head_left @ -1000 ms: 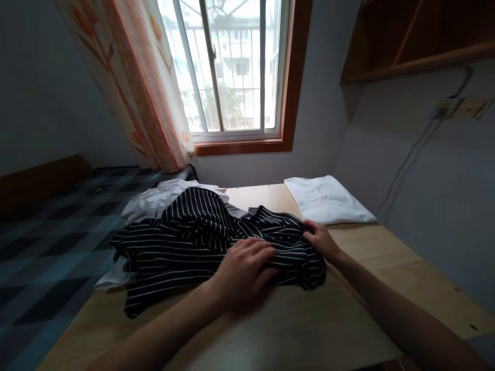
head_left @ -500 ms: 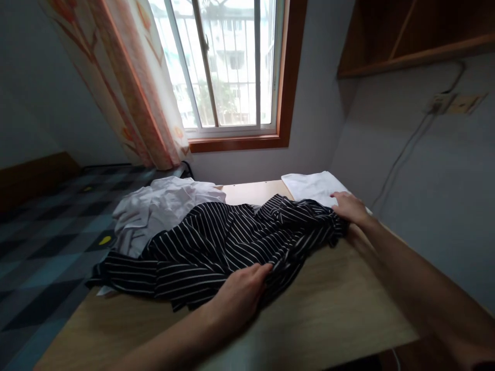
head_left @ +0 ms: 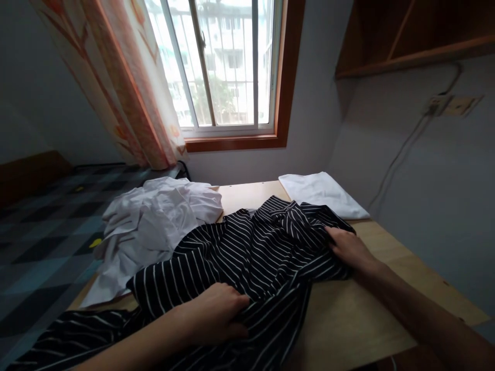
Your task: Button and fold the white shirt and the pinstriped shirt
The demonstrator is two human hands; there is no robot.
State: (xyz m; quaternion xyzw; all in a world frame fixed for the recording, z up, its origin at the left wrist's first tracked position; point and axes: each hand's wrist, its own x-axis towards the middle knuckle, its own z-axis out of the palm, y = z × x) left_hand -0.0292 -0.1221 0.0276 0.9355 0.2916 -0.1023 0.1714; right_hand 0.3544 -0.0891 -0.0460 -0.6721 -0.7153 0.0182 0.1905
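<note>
A black shirt with white stripes point(head_left: 247, 252) lies spread and wrinkled over the wooden table point(head_left: 344, 314), its lower part hanging toward me. My left hand point(head_left: 222, 314) is closed on the fabric near the front middle, fingers curled with the cloth at their tips. At the garment's right side my right hand point(head_left: 348, 247) pinches the striped cloth. Just beyond that hand lies a flat, folded white cloth point(head_left: 323, 195). Left of the striped shirt is a crumpled heap of white clothing point(head_left: 154, 216), partly covered by it.
A bed with a dark checked cover point(head_left: 34, 242) adjoins the table on the left. Behind the table are a window point(head_left: 228, 67) and a patterned curtain point(head_left: 131, 93). A wooden shelf point(head_left: 417, 59) and a socket with a cable point(head_left: 439, 104) are on the right wall.
Both hands have come nearer to me, drawing the striped shirt along. Its left part now hangs lower toward the near left, and more of both white cloths shows.
</note>
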